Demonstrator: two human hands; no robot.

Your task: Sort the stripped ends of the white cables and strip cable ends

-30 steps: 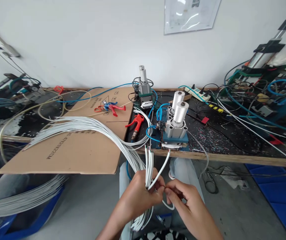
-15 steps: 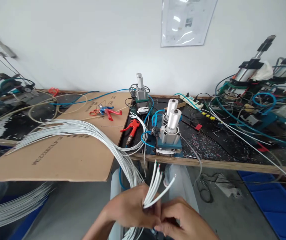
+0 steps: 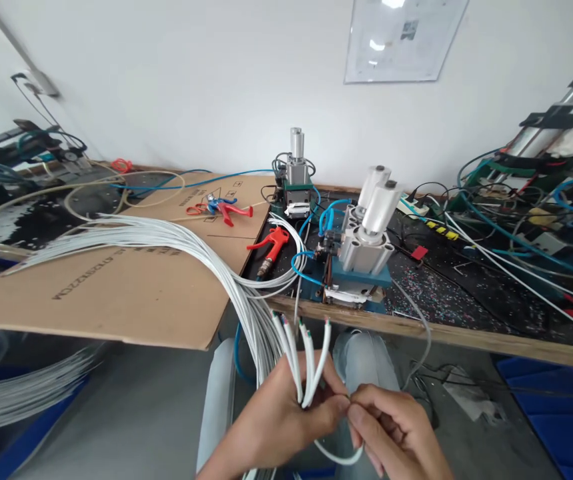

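Observation:
My left hand (image 3: 286, 417) is closed round a bundle of white cables (image 3: 176, 243) that arcs over a cardboard sheet (image 3: 131, 280) and down to my fist. Several stripped cable ends (image 3: 302, 330) fan upward from the fingers, just below the bench edge. My right hand (image 3: 391, 430) pinches one white cable (image 3: 339, 457) that loops under both hands. Above the cable ends, a pneumatic press with two silver cylinders on a blue base (image 3: 363, 243) stands at the front of the bench.
A second small press (image 3: 296, 180) stands further back. A red air gun (image 3: 271, 247), red and blue pliers (image 3: 221, 210), blue hoses, a power strip (image 3: 419, 207) and tangled machinery (image 3: 541, 193) crowd the black bench top. More white cables (image 3: 21, 393) hang at lower left over a blue bin.
The single cable has come out of the press and now stands with the other ends in my left fist. Both hands shifted slightly right, and the view swung round.

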